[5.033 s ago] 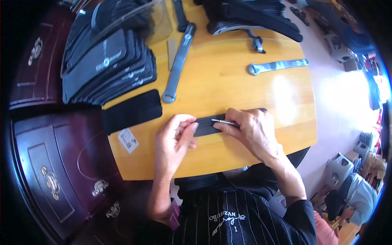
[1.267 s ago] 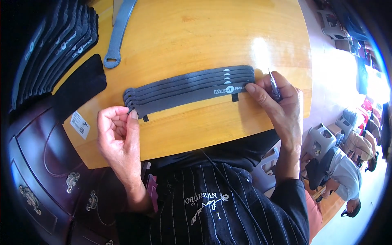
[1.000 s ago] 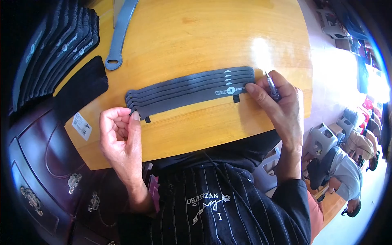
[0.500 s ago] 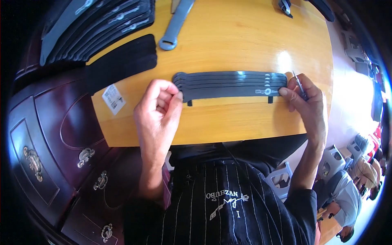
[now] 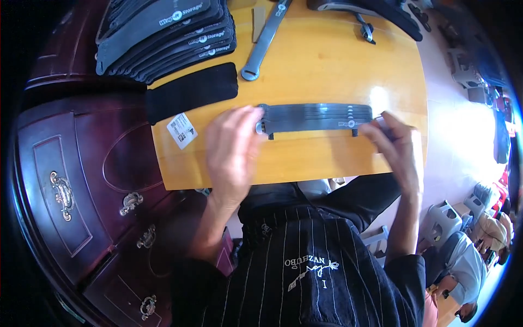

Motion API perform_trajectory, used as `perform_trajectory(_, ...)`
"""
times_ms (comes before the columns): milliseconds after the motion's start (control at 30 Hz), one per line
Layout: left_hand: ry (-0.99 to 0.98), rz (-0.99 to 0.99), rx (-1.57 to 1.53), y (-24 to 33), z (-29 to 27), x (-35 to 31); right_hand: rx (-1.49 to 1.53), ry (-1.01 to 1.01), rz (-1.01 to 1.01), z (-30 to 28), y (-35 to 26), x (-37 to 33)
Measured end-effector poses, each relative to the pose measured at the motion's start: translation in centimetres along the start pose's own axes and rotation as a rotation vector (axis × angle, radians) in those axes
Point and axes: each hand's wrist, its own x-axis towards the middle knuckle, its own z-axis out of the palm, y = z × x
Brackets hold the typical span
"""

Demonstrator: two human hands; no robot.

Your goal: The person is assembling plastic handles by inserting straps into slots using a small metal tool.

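Observation:
A bundle of dark grey straps (image 5: 305,117), fanned in layers with rounded left ends, lies flat across the table in front of me. Short black tabs stick out under both its ends. My left hand (image 5: 233,144) is at the bundle's left end, its fingers smeared by motion, so its grip is unclear. A silvery ring or loop (image 5: 260,127) shows beside those fingertips. Just off the right end, my right hand (image 5: 400,150) is bent closed around a small metal tool (image 5: 382,125), blurred and mostly covered by the fingers.
Piled straps (image 5: 174,43) fill the table's back left, with a black fabric piece (image 5: 193,92) and a white label (image 5: 181,131) nearer. A single grey strap (image 5: 265,43) lies behind the bundle. Black straps (image 5: 376,11) are at the back right. Dark drawers (image 5: 60,191) stand left.
My left hand has left its pinch on the bundle's left end corner and is moving. My right hand has drawn slightly off the right end. The whole view has shifted.

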Motion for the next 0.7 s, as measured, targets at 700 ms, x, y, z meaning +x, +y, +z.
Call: perform_trajectory(700, -0.699, 0.28, 0.083, -0.8, 2.6, 1.5, 0.107, -0.377, 0.489, 2.4, -2.2, 5.1)
